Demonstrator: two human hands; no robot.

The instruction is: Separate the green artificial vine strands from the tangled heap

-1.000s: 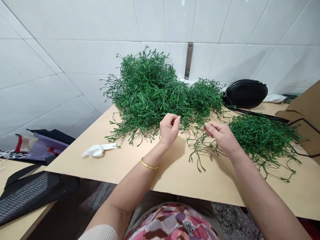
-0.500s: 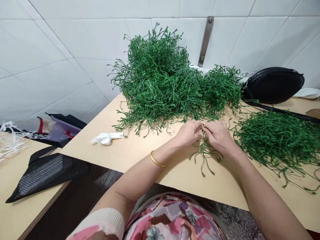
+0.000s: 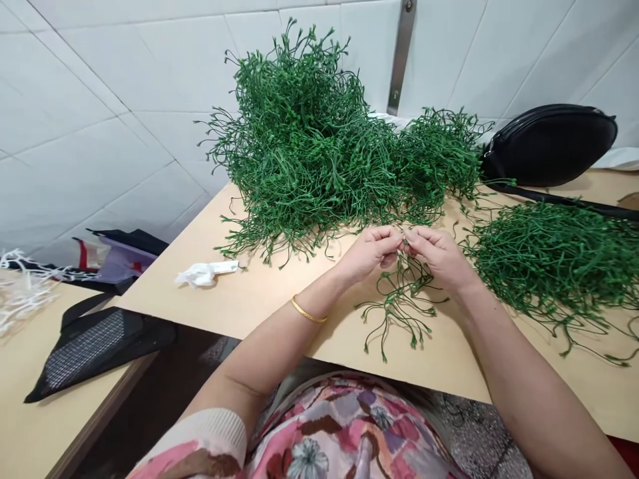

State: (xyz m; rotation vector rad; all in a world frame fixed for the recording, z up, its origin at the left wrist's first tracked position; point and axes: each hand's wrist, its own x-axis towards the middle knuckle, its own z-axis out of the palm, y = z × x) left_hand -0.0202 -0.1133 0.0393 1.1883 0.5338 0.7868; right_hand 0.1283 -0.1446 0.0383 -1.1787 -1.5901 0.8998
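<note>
Above the table, my left hand and my right hand meet fingertip to fingertip. Both are closed in a pinch on a small bunch of thin green artificial stems, whose knobbed ends hang down and fan out over the tabletop beneath. The exact pinch point is mostly hidden by my fingers. A tall heap of the same green stems stands just beyond my hands. To the right of my right forearm lies a lower, flatter pile of green stems.
A black bag with a strap rests at the back right of the wooden table. Crumpled white paper lies left of my hands. Further left, a second table holds a black mesh pouch and white strands. White tiles back everything.
My pinched hands have lifted slightly, and more of the stems now show hanging and spread below them. The view has tilted a little downward.
</note>
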